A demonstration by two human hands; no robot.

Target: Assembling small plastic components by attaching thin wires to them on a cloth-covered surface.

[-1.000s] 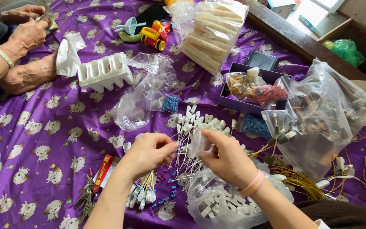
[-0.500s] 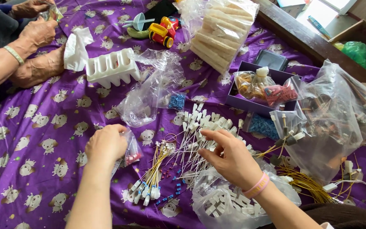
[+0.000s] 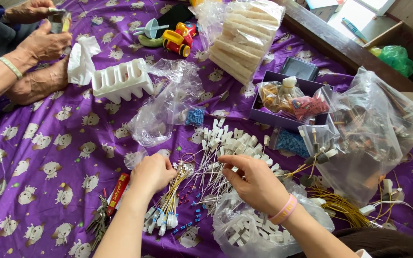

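a purple cloth (image 3: 48,157) printed with small white sheep covers the counter across the whole frame. at right sits a big clear bag of wired parts (image 3: 374,138), and at upper middle a clear bag of pale flat sticks (image 3: 242,40). a purple box (image 3: 288,102) with small packets lies between them. a white moulded tray (image 3: 120,79) stands at upper left of centre, with a crumpled clear bag (image 3: 166,110) just below and right of it. at the bottom, a clear bag of white connectors (image 3: 249,229) lies under the right forearm.

in the centre lies a spread of thin white wires with white plugs (image 3: 225,148). the right hand (image 3: 254,179) rests on it, fingers curled and narrow, pinching some of these wires. the left hand (image 3: 154,172) is closed around the top of a bundle of yellow wires (image 3: 170,200), whose white ends fan out toward the bottom of the frame. a red tube (image 3: 118,193) and a bunch of keys (image 3: 99,220) lie at lower left. another person's hands (image 3: 39,45) are at upper left, holding something small.
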